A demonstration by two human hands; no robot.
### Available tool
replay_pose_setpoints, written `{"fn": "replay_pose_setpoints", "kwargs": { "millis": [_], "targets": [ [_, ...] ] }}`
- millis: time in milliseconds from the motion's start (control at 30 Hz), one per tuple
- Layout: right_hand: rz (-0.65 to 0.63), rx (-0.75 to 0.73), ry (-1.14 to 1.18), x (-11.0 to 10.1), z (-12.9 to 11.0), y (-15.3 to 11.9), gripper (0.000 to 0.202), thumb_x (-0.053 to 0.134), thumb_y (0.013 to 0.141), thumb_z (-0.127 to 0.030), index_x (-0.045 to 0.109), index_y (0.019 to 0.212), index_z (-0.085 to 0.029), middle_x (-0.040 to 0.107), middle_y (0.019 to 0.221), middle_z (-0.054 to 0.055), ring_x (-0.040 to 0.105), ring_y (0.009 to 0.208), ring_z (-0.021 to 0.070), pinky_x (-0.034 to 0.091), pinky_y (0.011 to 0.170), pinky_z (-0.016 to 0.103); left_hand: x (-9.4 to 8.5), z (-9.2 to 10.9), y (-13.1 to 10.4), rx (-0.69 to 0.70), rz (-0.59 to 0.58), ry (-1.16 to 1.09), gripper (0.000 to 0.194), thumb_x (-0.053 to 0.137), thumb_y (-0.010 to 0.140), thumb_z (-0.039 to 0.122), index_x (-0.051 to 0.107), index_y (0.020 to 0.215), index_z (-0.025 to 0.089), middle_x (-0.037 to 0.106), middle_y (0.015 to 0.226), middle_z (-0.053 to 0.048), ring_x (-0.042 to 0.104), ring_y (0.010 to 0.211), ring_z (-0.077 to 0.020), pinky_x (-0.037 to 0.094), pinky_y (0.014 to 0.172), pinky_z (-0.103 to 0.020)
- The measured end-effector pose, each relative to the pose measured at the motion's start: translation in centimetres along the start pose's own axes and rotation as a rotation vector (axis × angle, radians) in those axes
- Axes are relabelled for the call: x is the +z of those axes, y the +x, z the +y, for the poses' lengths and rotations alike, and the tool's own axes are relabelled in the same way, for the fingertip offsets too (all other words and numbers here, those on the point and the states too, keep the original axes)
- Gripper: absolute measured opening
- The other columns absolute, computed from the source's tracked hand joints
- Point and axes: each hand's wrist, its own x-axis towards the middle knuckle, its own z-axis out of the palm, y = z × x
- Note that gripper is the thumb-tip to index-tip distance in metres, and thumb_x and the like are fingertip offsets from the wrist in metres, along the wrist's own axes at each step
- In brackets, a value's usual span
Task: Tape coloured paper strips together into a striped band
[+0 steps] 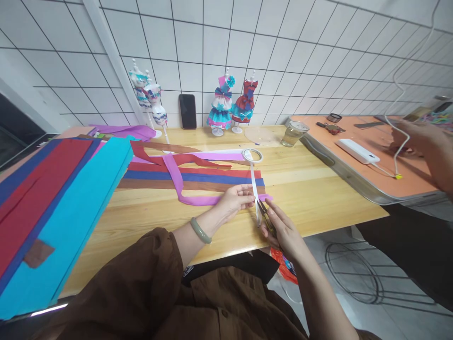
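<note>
My left hand [235,203] pinches a white tape strip [253,182] that runs down from a tape roll [252,156] lying on the wooden table [336,203]. In my right hand [283,226] are dark scissors [266,218], their blades at the strip just beside my left fingertips. A purple crepe strip [198,200] curves along the table, its end showing between my hands. Red, blue and brown strips [198,177] lie flat behind my left hand.
Crepe sheets [81,203] are stacked at left. Dressed mini mannequins [221,106] and a phone [187,111] stand by the tiled wall. A glass cup [293,133] is at the back right. Another person's hand [421,141] is over the orange table [389,182], near a white power strip [358,151].
</note>
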Motion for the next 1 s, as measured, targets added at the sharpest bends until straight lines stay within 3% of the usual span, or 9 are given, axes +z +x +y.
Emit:
{"fn": "replay_pose_setpoints", "kwargs": {
  "millis": [1000],
  "targets": [
    [0.037, -0.012, -0.058, 0.32, 0.33, 0.39, 0.08, 0.05, 0.079, -0.056, 0.019, 0.144, -0.021, 0.05, 0.048, -0.005, 0.026, 0.028, 0.005, 0.018, 0.031, 0.018, 0.05, 0.07, -0.03, 0.026, 0.013, -0.009, 0.033, 0.067, 0.065, 0.001, 0.058, 0.095, 0.011, 0.061, 0.074, -0.002, 0.059, 0.068, -0.01, 0.046, 0.071, -0.029]
  ]
}}
